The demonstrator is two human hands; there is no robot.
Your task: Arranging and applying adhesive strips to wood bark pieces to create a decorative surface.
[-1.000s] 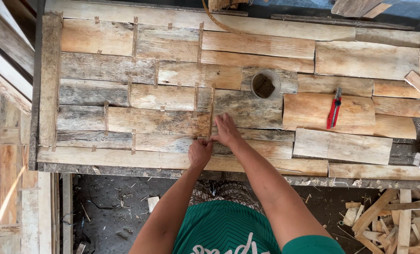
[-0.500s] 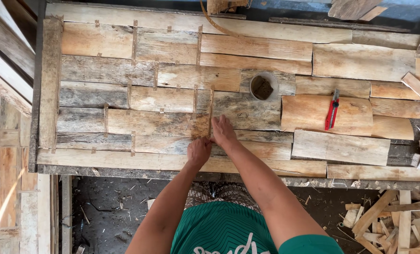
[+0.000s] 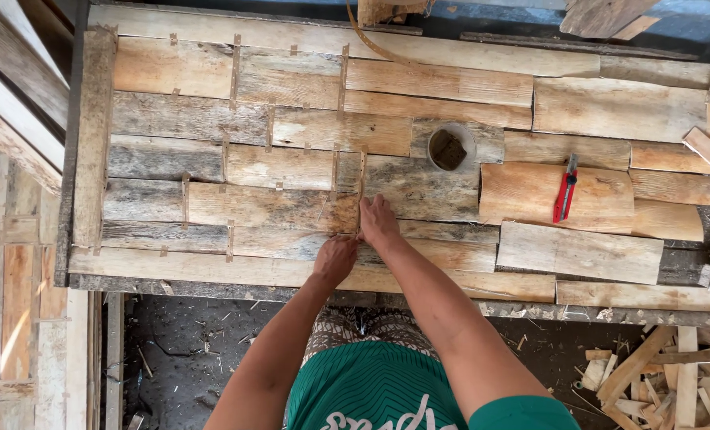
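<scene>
I'm looking straight down on a panel [image 3: 291, 207] of rough wood slats, laid in rows like brickwork and filling a dark frame. The slats run from grey and weathered on the left side to pale orange on the right, with small strips bridging many of the joints. Both hands sit close together at the near middle of the panel. My left hand [image 3: 335, 259] lies curled on a pale slat near the front edge, knuckles up; I can't tell if it pinches anything. My right hand [image 3: 377, 221] rests just beside it, fingers flat and pointing up at a thin upright strip [image 3: 361, 179] between two slats, fingertips at its lower end. Neither hand grips anything I can see.

Beyond the right hand stands a round cup [image 3: 450, 147], open on top, with something dark inside that I can't make out. Further right, a red cutter [image 3: 564, 189] lies on an orange slat. Offcuts [image 3: 657, 374] litter the floor at lower right.
</scene>
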